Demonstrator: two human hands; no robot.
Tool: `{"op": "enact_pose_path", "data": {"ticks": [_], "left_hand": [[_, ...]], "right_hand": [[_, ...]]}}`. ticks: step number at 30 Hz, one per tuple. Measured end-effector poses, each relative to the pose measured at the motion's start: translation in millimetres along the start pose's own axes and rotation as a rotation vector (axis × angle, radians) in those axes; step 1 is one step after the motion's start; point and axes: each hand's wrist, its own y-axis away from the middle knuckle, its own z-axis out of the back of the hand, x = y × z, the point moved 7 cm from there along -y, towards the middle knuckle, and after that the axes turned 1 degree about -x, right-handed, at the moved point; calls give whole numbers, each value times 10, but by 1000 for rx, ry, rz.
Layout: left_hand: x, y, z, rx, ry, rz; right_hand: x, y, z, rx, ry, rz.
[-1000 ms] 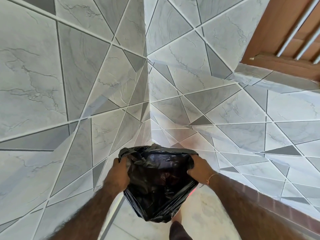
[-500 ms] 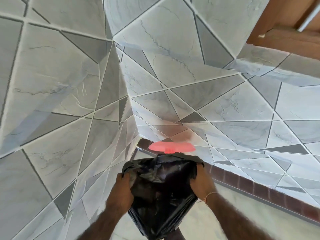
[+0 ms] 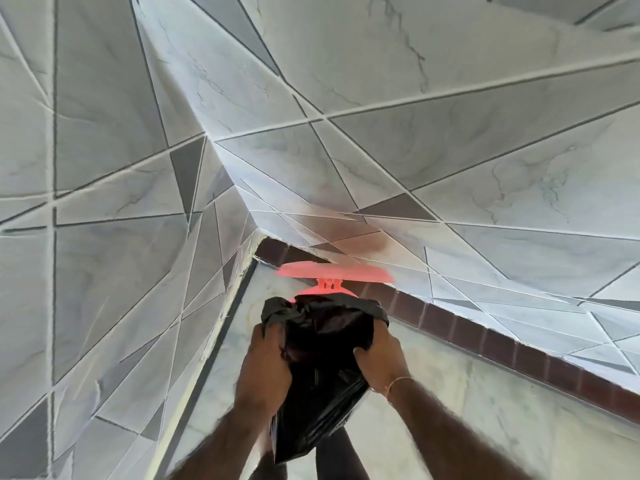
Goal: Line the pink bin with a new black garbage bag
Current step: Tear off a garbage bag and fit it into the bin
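Since the earlier frame, both hands have been carrying the bag forward and down toward the corner, and more of the bin is now showing.

Left hand (image 3: 265,367): reaching forward from the lower edge, forearm angled up and right, knuckles toward the camera, fingers curling closed over the left edge of the bag's mouth.

Right hand (image 3: 379,358): reaching forward from the lower right, a thin bracelet (image 3: 398,382) circling the wrist, fingers clamping the right edge of the mouth. The two hands are sitting apart, with the bag stretched between them.

Black garbage bag (image 3: 325,372): hanging in the air, crumpled and glossy, its body drooping toward the camera.

Pink bin (image 3: 320,291): standing on the floor in the corner, just beyond the bag, mostly hidden behind it; its flat lid (image 3: 334,271) is standing raised against the wall.

Tiled walls (image 3: 415,150): grey marble pattern, meeting at the corner, with a brown skirting strip (image 3: 485,337) running along the pale floor (image 3: 467,393).

No brands, labels or writing are showing.
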Motion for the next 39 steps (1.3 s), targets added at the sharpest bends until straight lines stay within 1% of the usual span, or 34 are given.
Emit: {"op": "enact_pose_path", "data": {"ticks": [6, 12, 18, 21, 24, 27, 31, 34, 36, 39], "left_hand": [[203, -322, -84, -71, 88, 10], [539, -527, -465, 13, 59, 36], [679, -817, -809, 52, 34, 34], [739, -969, -907, 56, 14, 30], [850, -1114, -1012, 62, -8, 43], [978, -1247, -1096, 36, 5, 51], [1124, -1407, -1257, -2, 84, 10], [1254, -1395, -1422, 33, 97, 19], [1331, -1352, -1474, 48, 72, 32], [1414, -1271, -1536, 87, 28, 6]], "right_hand": [[-111, -230, -194, -35, -115, -68], [-502, -493, -342, -106, -128, -201], [-837, -846, -448, -127, -123, -259], [-926, -988, -516, -118, -81, -241], [-974, -1155, -613, -102, 20, -159], [-1031, -1329, -701, -92, 87, -99], [-1165, -1533, -709, -176, 65, -89], [-1353, -1604, -714, -217, 83, -96], [-1488, -1600, -764, -192, 134, -98], [-1646, -1552, -871, -149, 198, -87]]}}
